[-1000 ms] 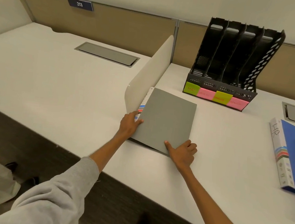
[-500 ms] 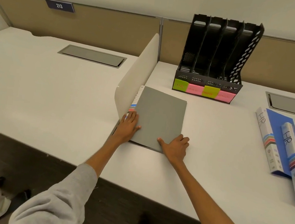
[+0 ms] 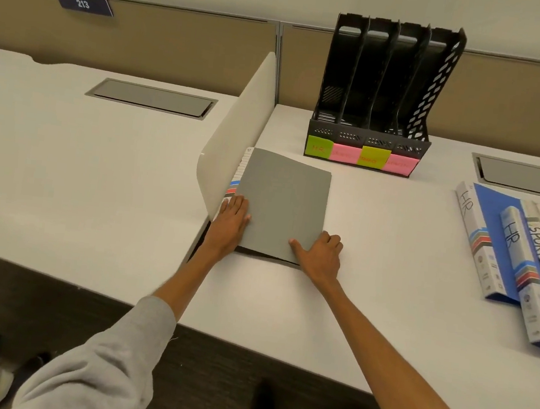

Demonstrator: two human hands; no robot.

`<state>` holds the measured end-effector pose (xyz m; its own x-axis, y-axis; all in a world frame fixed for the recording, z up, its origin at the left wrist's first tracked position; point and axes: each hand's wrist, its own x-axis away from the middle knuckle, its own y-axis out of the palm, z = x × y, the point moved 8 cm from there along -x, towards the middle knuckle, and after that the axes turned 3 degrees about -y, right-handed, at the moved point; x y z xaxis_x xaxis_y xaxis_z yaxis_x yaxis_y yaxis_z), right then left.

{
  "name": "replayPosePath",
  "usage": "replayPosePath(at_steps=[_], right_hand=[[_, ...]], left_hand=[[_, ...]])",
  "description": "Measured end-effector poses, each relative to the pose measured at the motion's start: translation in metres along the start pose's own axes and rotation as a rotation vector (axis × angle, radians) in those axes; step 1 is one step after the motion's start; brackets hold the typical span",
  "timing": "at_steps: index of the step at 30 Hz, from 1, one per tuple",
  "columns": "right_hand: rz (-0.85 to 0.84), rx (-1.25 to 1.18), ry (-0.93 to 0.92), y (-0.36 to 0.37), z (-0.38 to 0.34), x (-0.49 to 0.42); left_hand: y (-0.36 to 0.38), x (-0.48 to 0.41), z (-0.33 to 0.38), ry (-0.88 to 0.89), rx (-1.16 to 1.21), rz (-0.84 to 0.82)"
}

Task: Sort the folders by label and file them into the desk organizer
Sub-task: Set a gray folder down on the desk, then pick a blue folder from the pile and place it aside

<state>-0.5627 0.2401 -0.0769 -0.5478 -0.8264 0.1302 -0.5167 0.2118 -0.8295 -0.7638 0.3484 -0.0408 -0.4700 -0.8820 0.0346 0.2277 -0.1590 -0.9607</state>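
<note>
You're early in the job. Organizer stands far on the worktop: 4 slots, and as far as I can see none holds a folder yet. Coloured notes tag the slots along its front; leftmost reads HR, the rest too blurred to read.

Grey folder lies flat just right of the divider, near-left of the organizer, plain side up, no label showing. Your left hand presses flat on its near-left edge, fingers straight. Right hand has thumb on the cover & fingers curled at the near-right corner; looks like a grip for lifting or flipping.

Pile at right lies fanned, marked HR, HR, SPORTS, SPORTS + one cut off by the frame edge.

So: nothing filed, grouping seems begun, all filing left, incl. finding this one's label.
</note>
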Motion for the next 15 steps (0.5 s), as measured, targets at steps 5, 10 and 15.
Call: replayPosePath(at_steps=[5, 10, 15], right_hand=[[0.063, -0.022, -0.011, -0.022, 0.01, -0.002], [0.141, -0.078, -0.015, -0.06, 0.033, -0.01], [0.238, -0.092, -0.001, -0.102, 0.074, -0.014]], left_hand=[[-0.022, 0.0, 0.028, 0.023, 0.25, 0.249], [-0.016, -0.013, 0.073, 0.075, 0.072, 0.275], [0.001, -0.027, 0.13, 0.14, 0.023, 0.164]])
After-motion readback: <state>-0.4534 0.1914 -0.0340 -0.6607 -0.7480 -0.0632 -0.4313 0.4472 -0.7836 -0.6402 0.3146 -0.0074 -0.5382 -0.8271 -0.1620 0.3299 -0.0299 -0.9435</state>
